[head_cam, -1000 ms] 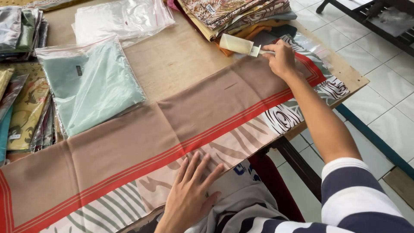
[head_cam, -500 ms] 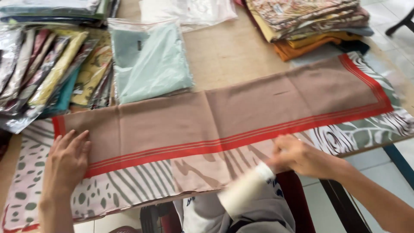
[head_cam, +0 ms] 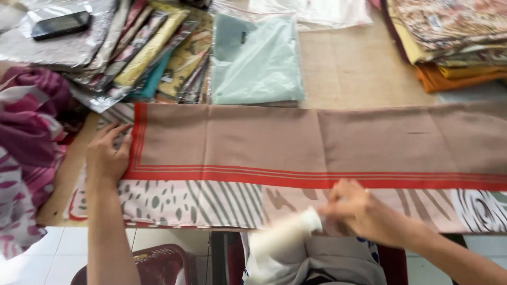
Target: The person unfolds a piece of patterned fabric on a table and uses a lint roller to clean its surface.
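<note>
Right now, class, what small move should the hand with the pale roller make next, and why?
Probably sweep the pale roller leftward along the brown cloth. The right hand holds it at the near edge, blurred, while the left hand pins the cloth's red-striped end flat.

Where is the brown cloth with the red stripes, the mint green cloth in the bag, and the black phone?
brown cloth [head_cam: 317, 140]: head view, its plain middle.
mint green cloth [head_cam: 256, 63]: head view, its centre.
black phone [head_cam: 60, 24]: head view, its screen.

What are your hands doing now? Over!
Left hand flat on brown scarf's red-striped end. Right hand gripping blurred white roller at near edge. Bagged scarves behind, nothing blocking.
</note>
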